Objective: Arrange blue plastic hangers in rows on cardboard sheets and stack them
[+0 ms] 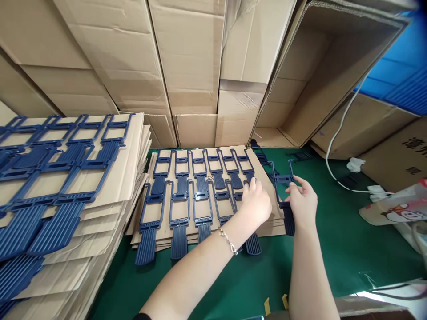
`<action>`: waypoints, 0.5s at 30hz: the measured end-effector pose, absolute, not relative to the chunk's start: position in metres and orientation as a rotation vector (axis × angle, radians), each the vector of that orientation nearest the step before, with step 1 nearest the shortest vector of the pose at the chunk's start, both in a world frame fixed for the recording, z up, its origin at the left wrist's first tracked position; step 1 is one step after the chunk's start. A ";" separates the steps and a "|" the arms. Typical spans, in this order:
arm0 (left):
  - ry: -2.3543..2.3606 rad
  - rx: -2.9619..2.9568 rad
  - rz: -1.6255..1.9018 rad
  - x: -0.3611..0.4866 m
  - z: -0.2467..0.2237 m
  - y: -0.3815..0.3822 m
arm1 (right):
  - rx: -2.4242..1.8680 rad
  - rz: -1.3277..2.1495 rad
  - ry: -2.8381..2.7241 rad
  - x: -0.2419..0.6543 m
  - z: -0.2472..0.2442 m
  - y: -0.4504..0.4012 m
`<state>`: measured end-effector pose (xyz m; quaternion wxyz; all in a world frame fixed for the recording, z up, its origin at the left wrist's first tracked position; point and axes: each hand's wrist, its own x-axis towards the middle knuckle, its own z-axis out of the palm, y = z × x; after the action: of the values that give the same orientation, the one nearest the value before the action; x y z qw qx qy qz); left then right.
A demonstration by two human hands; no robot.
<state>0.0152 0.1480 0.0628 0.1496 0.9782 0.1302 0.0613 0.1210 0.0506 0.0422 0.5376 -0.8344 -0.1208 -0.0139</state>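
Note:
My right hand point(303, 200) grips a dark blue plastic frame point(283, 178) by its right side bar, thumb and fingers closed on it. This piece has an open rectangular window and a ribbed paddle point(288, 221) at its lower end. My left hand point(257, 203) is over the right part of a cardboard sheet point(187, 178), fingers curled together at the lower end of the upper row's rightmost blue frame point(244, 161). What its fingertips hold, if anything, is hidden. Several similar frames lie in two rows on the sheet, lower paddles overhanging the front edge.
At left rises a tall stack of cardboard sheets point(110, 213) layered with blue frames point(90, 166). Large cartons point(190, 58) stand behind, one open box point(300, 66) at right. A white cable point(336, 133) and a plastic packet point(396, 206) lie on the green table point(340, 249).

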 end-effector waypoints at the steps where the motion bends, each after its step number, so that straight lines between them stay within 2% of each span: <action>1: 0.389 2.854 0.095 0.021 0.060 0.143 | -2.034 -0.039 -0.289 0.121 0.043 0.049; 6: 0.437 2.878 -0.135 0.038 0.054 0.136 | -2.236 -0.064 -0.346 0.117 0.048 0.047; 11: 0.445 2.836 -0.154 0.043 0.056 0.136 | -2.353 -0.066 -0.365 0.118 0.051 0.045; 15: 0.377 2.830 -0.126 0.021 0.077 0.116 | -2.436 -0.013 -0.420 0.120 0.050 0.042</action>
<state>0.0211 0.1158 0.0771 0.1415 0.9803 0.1306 -0.0437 0.1205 0.0421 0.0504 0.3287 -0.9307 -0.1604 -0.0051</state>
